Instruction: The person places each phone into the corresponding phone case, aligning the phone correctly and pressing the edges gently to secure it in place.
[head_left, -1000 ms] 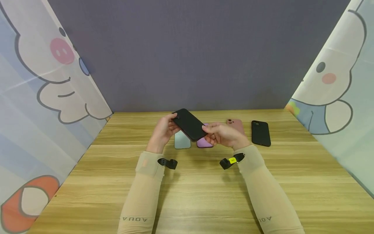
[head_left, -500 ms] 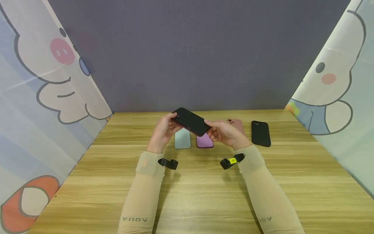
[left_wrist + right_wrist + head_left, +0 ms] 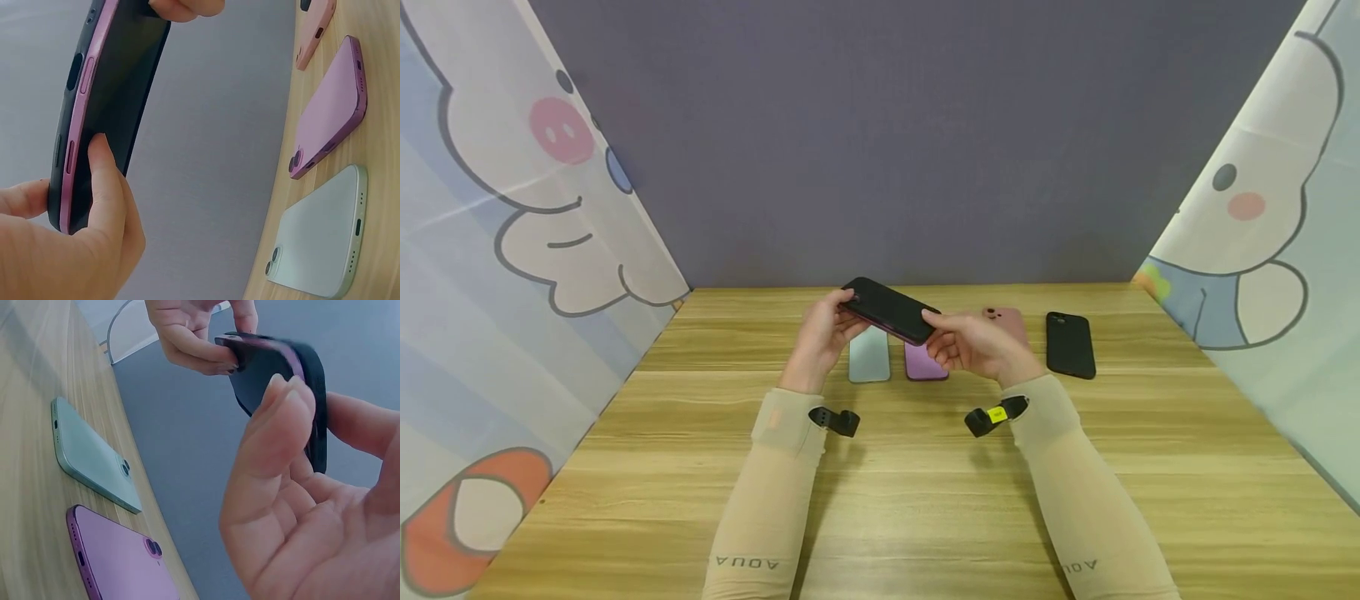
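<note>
Both hands hold a phone [image 3: 125, 81] with a pink edge and dark screen, together with a black phone case [image 3: 891, 310], above the far part of the table. In the head view the case's back faces up, with the pink edge showing below it. The left wrist view shows the case lying along the phone's back, the pink edge exposed beside it. My left hand [image 3: 820, 337] pinches the left end, thumb on the case and fingers on the screen side. My right hand [image 3: 981, 343] grips the right end, thumb on top and fingers curled beneath.
Under the held phone, a pale green phone [image 3: 869, 358] and a purple phone [image 3: 927, 364] lie on the wooden table [image 3: 910, 517]. Farther right are a pink phone [image 3: 1011, 323] and a black case [image 3: 1071, 344]. A grey panel [image 3: 880, 142] stands behind.
The right end of the phone and case has swung up and to the right, so the pink edge shows. My right hand has shifted with it; my left hand keeps its hold.
</note>
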Demonstrator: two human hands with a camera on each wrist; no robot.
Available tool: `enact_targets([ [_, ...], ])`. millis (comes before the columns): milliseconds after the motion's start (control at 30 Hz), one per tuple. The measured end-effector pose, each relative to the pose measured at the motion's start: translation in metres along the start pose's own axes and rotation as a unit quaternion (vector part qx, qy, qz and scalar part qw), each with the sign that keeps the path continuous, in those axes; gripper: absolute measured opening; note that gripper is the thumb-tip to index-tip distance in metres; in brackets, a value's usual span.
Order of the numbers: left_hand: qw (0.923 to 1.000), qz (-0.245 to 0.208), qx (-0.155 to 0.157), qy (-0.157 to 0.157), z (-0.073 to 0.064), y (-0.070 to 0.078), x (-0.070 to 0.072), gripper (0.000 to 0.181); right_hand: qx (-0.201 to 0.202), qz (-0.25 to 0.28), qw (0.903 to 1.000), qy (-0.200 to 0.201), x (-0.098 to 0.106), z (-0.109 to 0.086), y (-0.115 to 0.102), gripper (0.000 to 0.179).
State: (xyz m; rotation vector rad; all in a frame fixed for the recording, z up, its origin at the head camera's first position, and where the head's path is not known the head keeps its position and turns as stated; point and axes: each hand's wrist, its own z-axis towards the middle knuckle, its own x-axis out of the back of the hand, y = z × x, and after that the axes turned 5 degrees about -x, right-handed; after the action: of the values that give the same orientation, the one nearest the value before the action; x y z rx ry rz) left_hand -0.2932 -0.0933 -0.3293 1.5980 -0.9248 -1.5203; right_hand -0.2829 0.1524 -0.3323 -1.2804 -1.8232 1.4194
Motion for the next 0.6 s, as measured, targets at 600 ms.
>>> enact_targets([
  [600,0.9998,-0.005,0.016,-0.009,-0.0025,0.0006,-0.0025,0.011,0.041,-0.009,0.9991,0.003,0.0014,-0.0008,0.0008,0.036],
])
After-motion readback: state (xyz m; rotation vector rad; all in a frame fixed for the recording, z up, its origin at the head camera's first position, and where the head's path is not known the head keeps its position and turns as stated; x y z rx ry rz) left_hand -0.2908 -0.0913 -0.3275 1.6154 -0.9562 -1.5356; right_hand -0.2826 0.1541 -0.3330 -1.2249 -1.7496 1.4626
